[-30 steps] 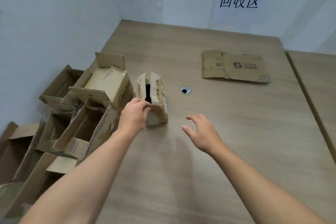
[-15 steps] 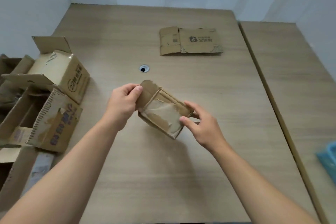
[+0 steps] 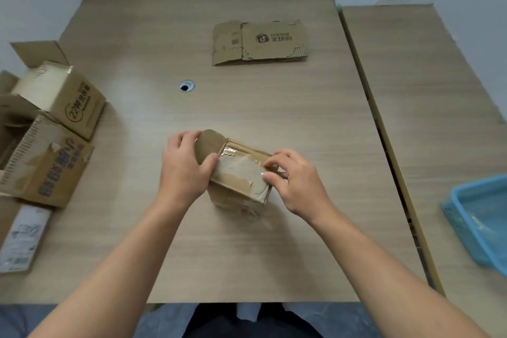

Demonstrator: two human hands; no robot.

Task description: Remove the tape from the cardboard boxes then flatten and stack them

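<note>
Near the middle of the wooden table (image 3: 274, 107), closer to its front edge, a small box (image 3: 236, 195) sits tilted, one corner toward the camera. Glossy tape (image 3: 241, 173) covers most of its upper face, wrinkled and pale. A rounded flap (image 3: 208, 145) stands up at its left end.

The left hand (image 3: 183, 170) grips that left end. Its thumb lies across the top beside the tape and its fingers curl round behind the flap, so their tips are out of sight. The right hand (image 3: 296, 184) is curled at the right end, forefinger bent on the far edge and thumb tip on the tape near the corner. Whether any tape edge is caught between them is too fine to tell. The hands hide both ends of the box, and its lower sides are blurred.

A flattened box (image 3: 260, 41) with a printed logo lies well apart at the far side of the table. A round cable hole (image 3: 187, 86) is between it and the hands.

At the left edge two open boxes (image 3: 60, 96) lean together, cut off by the frame. The nearer one's printing is smeared and hard to read. A flat white-printed piece (image 3: 22, 239) lies below them, also cropped. On the adjoining table (image 3: 425, 90) to the right, a blue tub (image 3: 482, 222) is only partly in view.
</note>
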